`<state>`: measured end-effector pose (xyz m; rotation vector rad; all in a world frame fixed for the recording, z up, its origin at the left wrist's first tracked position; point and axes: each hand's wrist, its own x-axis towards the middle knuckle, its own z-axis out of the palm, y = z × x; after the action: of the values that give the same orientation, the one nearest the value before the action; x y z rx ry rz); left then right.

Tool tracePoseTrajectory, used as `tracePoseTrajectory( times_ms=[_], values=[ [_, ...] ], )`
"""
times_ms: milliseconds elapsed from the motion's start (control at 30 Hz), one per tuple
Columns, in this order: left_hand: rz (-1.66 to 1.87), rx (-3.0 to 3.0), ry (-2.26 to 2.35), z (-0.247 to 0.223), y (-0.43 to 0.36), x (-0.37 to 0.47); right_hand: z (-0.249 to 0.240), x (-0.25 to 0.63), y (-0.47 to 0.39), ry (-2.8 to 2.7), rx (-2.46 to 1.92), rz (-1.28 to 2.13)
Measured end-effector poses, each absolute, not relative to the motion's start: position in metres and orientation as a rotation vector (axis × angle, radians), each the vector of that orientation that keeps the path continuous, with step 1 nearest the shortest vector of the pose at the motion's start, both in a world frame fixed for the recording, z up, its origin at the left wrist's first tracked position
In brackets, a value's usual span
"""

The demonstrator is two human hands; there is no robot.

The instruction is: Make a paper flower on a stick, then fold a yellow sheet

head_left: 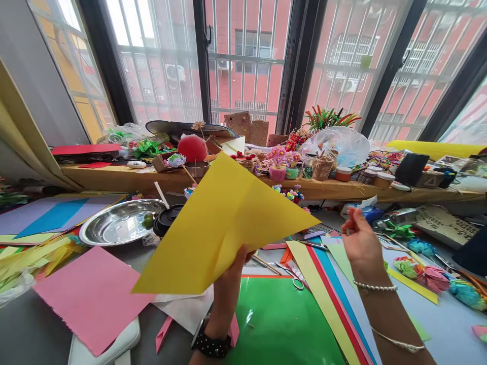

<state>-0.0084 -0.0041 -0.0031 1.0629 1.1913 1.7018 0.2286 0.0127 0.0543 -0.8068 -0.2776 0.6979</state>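
My left hand [236,266] grips a large sheet of yellow paper [224,223] from below, near its lower edge. The sheet is raised above the table, looks folded into a pointed shape and shows a crease near the middle. Most of my left fingers are hidden behind it. My right hand [361,238] is lifted to the right of the paper, apart from it, with its fingers curled together and nothing seen in them. Beneath the left hand lies a shiny green sheet [281,319].
Pink paper [95,299] lies at the left, partly over a white object [127,339]. Behind it are a metal dish [99,223] and a black-lidded cup [166,220]. Scissors [298,284] and colored paper strips [323,299] lie right of center. Crafts crowd the windowsill [315,190].
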Motion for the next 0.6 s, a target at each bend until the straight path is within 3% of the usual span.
tracePoseTrajectory(
  times_ms=[200,333,600],
  values=[
    [1.482,1.044,1.126,0.005,-0.002,-0.016,0.065,0.222,0.003,-0.841,-1.042,0.505],
    [1.486,1.074,1.144,0.010,-0.007,-0.013,0.067,0.199,-0.004,-1.334,-1.263,0.702],
    [1.512,0.966,1.083,0.011,-0.002,-0.022,0.068,0.191,-0.010,-1.362,-1.239,1.000]
  ],
)
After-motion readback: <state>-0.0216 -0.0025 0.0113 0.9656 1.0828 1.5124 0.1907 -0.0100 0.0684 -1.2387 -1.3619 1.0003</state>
